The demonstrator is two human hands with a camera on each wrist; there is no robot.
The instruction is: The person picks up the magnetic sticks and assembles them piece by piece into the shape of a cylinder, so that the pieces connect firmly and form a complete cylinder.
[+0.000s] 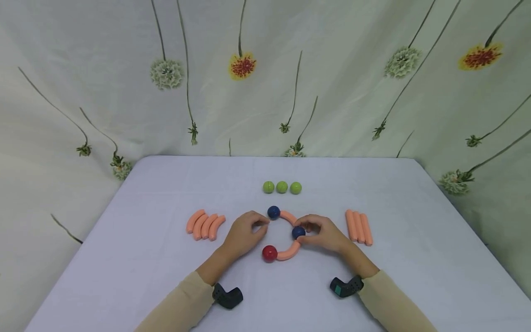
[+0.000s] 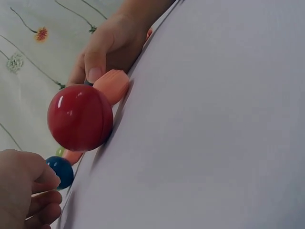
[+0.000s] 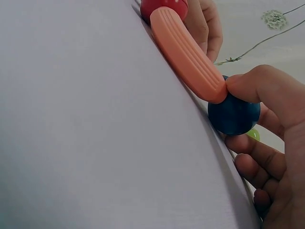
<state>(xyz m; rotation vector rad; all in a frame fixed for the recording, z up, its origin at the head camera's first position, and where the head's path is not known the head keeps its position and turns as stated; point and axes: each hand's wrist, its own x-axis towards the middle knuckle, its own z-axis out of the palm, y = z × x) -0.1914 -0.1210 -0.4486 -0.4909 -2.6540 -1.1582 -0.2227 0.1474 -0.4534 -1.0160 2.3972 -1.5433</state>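
A floral curtain [image 1: 124, 92] of soft draped cloth hangs behind the smooth, pale lavender surface [image 1: 145, 286]. At its middle lies a half-built ring [image 1: 286, 233] of glossy balls joined by curved, ribbed orange pieces. Left of it sit four curved orange pieces [image 1: 205, 225] side by side; right of it, three straight orange pieces [image 1: 359, 226]; beyond it, three small green balls [image 1: 282, 187] in a row.

The right hand [image 1: 325, 234] pinches the ring's right-hand blue ball [image 3: 233, 114] between curled thumb and fingers [image 3: 259, 88], where a ribbed piece [image 3: 188, 55] running to the red ball [image 2: 80, 117] meets it. The left hand [image 1: 244, 234] has its fingers [image 1: 259, 222] curled, tips together, at the far blue ball [image 1: 273, 212]; whether they grip it cannot be told.
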